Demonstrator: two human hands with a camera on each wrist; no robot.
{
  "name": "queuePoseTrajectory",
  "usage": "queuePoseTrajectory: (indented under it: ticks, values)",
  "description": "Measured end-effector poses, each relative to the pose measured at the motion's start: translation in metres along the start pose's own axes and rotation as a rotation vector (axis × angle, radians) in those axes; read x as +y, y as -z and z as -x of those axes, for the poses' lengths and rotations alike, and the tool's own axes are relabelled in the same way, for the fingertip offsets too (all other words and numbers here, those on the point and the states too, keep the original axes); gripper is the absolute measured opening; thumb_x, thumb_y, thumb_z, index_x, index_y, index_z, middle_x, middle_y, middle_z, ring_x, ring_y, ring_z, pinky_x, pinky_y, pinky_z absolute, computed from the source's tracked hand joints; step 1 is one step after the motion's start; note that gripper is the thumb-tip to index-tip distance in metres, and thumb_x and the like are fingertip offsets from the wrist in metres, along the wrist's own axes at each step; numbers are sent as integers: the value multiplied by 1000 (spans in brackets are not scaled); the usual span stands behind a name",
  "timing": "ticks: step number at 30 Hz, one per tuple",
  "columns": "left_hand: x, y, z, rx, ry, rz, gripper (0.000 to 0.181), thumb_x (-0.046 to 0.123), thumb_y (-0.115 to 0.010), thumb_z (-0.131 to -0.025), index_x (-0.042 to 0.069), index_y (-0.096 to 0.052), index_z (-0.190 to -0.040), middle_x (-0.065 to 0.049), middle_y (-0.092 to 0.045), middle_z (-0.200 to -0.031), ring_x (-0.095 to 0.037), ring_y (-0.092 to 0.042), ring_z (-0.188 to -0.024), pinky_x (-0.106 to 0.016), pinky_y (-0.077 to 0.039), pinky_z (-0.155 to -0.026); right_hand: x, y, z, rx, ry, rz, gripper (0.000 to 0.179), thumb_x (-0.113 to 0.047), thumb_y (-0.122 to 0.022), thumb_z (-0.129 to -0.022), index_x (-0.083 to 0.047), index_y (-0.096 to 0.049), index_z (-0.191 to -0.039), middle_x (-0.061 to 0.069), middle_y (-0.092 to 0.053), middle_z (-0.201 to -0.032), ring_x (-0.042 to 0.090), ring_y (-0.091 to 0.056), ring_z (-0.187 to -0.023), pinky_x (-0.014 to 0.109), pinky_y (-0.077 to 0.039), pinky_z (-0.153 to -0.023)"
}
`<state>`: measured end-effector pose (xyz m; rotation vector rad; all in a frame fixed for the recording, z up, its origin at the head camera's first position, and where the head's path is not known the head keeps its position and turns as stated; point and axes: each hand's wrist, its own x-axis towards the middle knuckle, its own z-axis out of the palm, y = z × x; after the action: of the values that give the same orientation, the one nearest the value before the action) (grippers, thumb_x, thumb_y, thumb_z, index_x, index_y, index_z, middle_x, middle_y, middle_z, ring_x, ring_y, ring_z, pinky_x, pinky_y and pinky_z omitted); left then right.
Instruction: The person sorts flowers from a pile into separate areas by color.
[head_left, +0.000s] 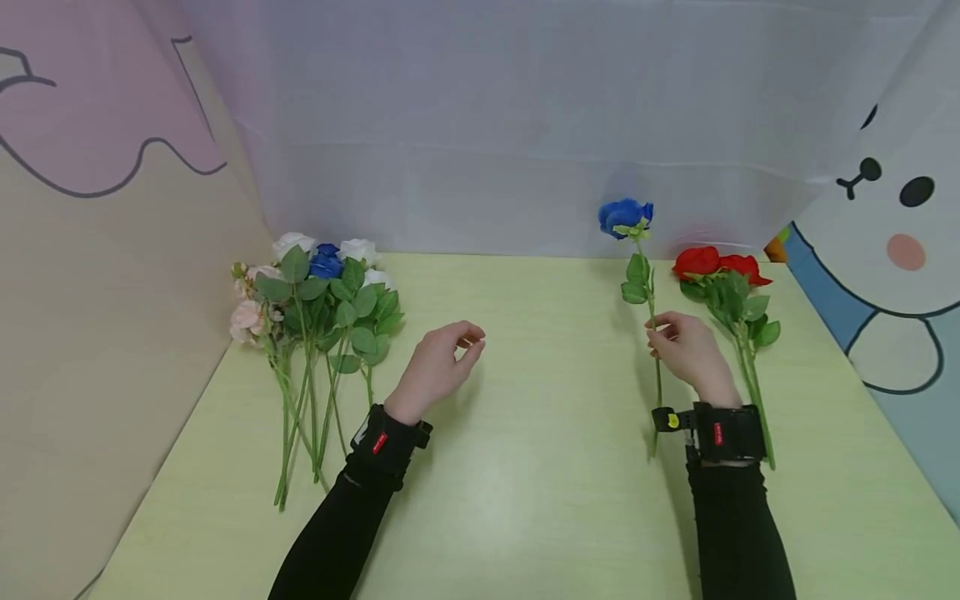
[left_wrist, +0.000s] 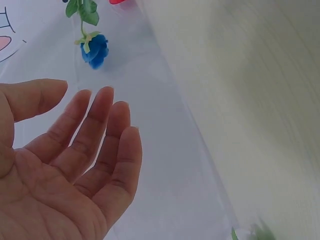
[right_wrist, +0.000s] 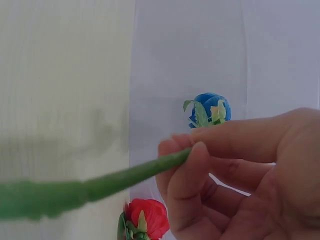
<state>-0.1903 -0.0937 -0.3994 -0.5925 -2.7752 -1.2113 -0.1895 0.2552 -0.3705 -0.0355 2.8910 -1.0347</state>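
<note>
My right hand [head_left: 688, 350] pinches the green stem of a blue artificial rose [head_left: 626, 218] between thumb and fingers. The rose is raised above the table's right side, bloom toward the back. In the right wrist view the stem [right_wrist: 125, 181] runs from the fingertips to the left edge, with the blue bloom [right_wrist: 212, 107] beyond the hand. My left hand [head_left: 442, 362] hovers over the table with loosely bent fingers and nothing in it; the left wrist view shows its bare palm [left_wrist: 55, 195]. Red roses [head_left: 720, 265] lie just right of my right hand.
At the table's left lies a bunch of white roses [head_left: 360, 250], pink flowers [head_left: 247, 318] and a blue rose [head_left: 326, 262], stems toward the front. A pale cloth [head_left: 495, 167] hangs behind the light wooden table [head_left: 525, 500]. Printed cartoon sheets stand at both sides.
</note>
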Motion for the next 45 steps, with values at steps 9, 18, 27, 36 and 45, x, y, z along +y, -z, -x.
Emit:
queuePoseTrajectory:
  ticks: [9,18,27,36,45]
  values:
    - [-1,0,0,-10,2,-3,20,17,-56,-95,5,-66,-108,-5,-67,-103,-19,-60,-92,-36,-48,-78,17,-1,-3,-42,-90,99,35,-15,-46,-97,12,-55,-118,25,-65,-92,30,-64,-78,33,-46,-61]
    - [-1,0,0,-28,20,-1,20,18,-57,-95,6,-66,-109,-4,-67,-104,-18,-61,-93,-36,-49,-79,31,0,-5,-95,-174,149,35,-14,-46,-95,13,-54,-115,24,-65,-91,31,-60,-78,38,-46,-64]
    - [-1,-1,1,-27,15,5,18,17,-57,-95,8,-66,-107,-4,-67,-103,-18,-61,-93,-35,-49,-79,38,2,-4,-191,-226,170,43,-14,-41,-93,15,-46,-124,33,-53,-113,40,-53,-93,46,-46,-72]
    - [-3,-1,1,-23,24,3,17,18,-57,-95,9,-66,-106,-2,-66,-103,-17,-61,-91,-34,-49,-76,37,1,-3,-158,-240,164,46,-16,-44,-93,17,-43,-125,40,-41,-128,50,-46,-106,54,-45,-79]
    - [-3,-1,1,-34,26,9,21,18,-56,-96,5,-65,-109,-3,-67,-103,-18,-60,-92,-35,-49,-77,40,-4,-5,-188,-236,130,52,2,-43,-79,16,-40,-129,35,-52,-112,40,-52,-91,41,-45,-67]
